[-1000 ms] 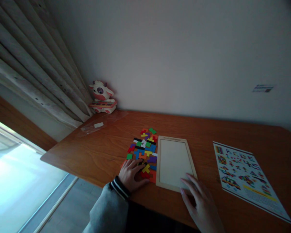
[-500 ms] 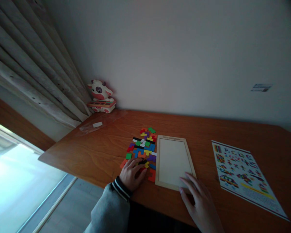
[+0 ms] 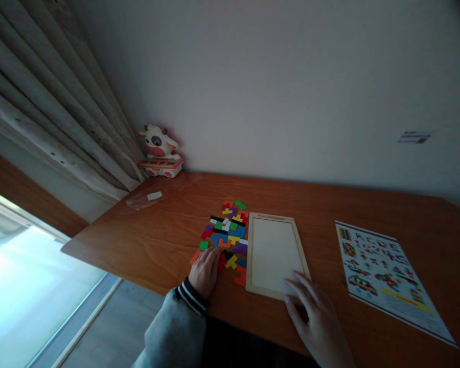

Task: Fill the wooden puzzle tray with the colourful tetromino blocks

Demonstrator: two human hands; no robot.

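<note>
A pile of small coloured puzzle pieces (image 3: 229, 233) lies on the wooden desk (image 3: 157, 235), just left of an empty wooden puzzle tray (image 3: 275, 254). My left hand (image 3: 206, 270) rests at the near end of the pile, fingers curled against a dark red piece (image 3: 223, 261); I cannot make out whether it grips anything. My right hand (image 3: 315, 319) lies flat with fingers spread, fingertips on the tray's near right corner. It holds nothing.
A printed pattern sheet (image 3: 383, 273) lies to the right of the tray. A cow-shaped toy (image 3: 159, 151) stands at the back left by the curtain (image 3: 49, 107). A clear plastic bag (image 3: 153, 196) lies near it. The desk's left edge drops to the floor.
My left hand has drawn back and leftward off the pile, fingers curling in; a red and a yellow piece near it now show. The right hand stays on the tray corner.
</note>
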